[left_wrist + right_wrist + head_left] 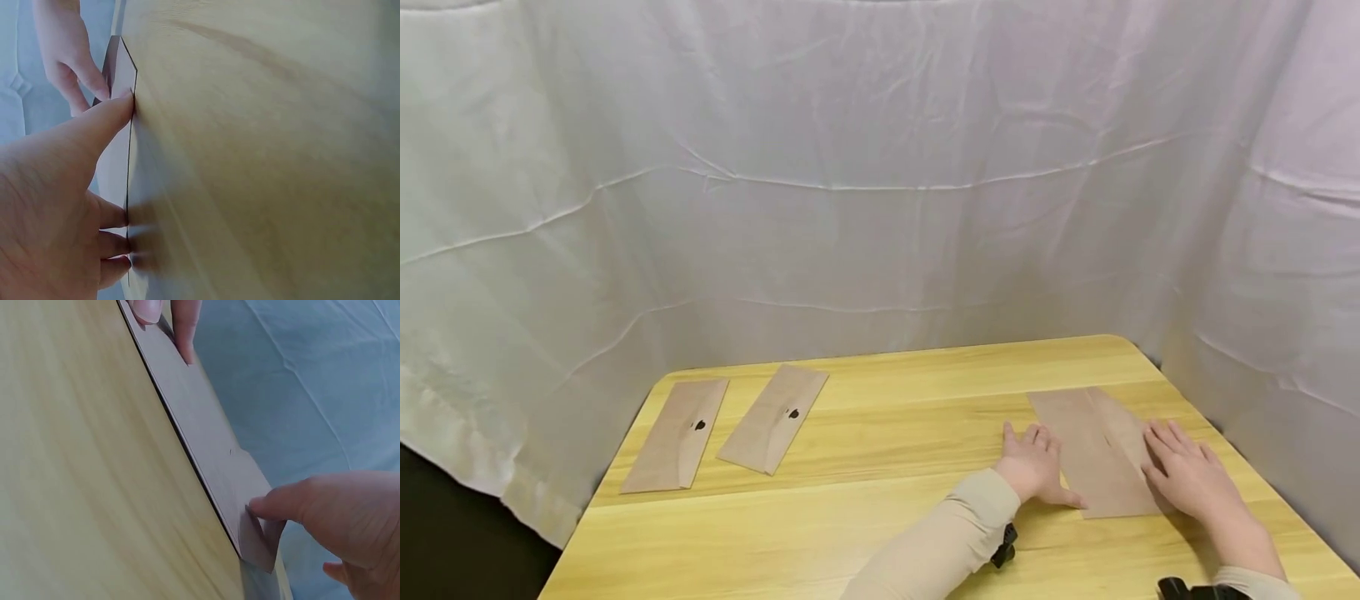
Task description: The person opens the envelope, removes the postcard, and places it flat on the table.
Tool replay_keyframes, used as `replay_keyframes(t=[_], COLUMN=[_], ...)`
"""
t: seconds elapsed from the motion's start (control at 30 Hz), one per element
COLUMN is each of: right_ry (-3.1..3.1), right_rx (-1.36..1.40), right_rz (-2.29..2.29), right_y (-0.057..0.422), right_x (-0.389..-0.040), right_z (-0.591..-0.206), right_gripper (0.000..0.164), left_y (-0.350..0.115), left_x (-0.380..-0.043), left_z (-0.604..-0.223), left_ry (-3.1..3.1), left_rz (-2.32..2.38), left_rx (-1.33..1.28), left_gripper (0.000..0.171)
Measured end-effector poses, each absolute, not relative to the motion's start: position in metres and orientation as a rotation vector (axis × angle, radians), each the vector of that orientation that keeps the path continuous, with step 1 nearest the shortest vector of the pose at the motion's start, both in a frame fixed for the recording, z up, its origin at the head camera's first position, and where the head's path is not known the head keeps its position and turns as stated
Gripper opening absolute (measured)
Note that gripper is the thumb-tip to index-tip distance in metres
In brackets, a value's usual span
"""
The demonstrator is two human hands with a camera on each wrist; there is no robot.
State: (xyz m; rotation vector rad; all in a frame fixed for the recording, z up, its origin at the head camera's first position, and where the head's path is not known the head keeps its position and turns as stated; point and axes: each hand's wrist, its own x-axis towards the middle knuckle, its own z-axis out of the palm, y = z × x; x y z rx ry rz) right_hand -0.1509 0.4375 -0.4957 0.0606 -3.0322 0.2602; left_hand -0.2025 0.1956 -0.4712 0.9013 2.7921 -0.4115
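A brown paper envelope (1093, 467) lies at the right of the table, its pointed flap (1129, 421) towards the right. My left hand (1033, 467) rests along the envelope's left edge with fingers spread. In the left wrist view its thumb (115, 115) and fingertips touch that edge. My right hand (1195, 479) lies over the flap side, fingers stretched forward. The right thumb (265, 505) touches the paper by a crease in the right wrist view, where the corner stands slightly raised. Most of the right fingers are hidden there.
Two brown envelopes, one at far left (662, 450) and another beside it (767, 425), lie on the wooden table (887, 442), each bearing a small black mark. Pale curtains (887, 242) hang behind and at both sides of the table.
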Motion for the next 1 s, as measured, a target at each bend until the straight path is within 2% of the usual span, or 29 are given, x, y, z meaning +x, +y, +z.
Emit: replay_keyframes(t=[0.3, 0.77, 1.0], right_ry=[-3.125, -3.119, -3.107], right_rx=[0.040, -0.019, -0.012], right_rz=[0.225, 0.242, 0.261], right_y=[0.440, 0.431, 0.429], right_x=[-0.154, -0.138, -0.137], right_z=[-0.503, -0.497, -0.501], right_gripper=[0.055, 0.053, 0.053], left_y=[0.195, 0.220, 0.237], left_x=[-0.203, -0.190, -0.192], left_z=[-0.472, -0.472, -0.478], left_ry=[2.811, 2.738, 2.682], left_rz=[-0.445, -0.496, -0.422], left_rx=[0.916, 1.320, 1.390], left_gripper=[0.095, 0.082, 0.081])
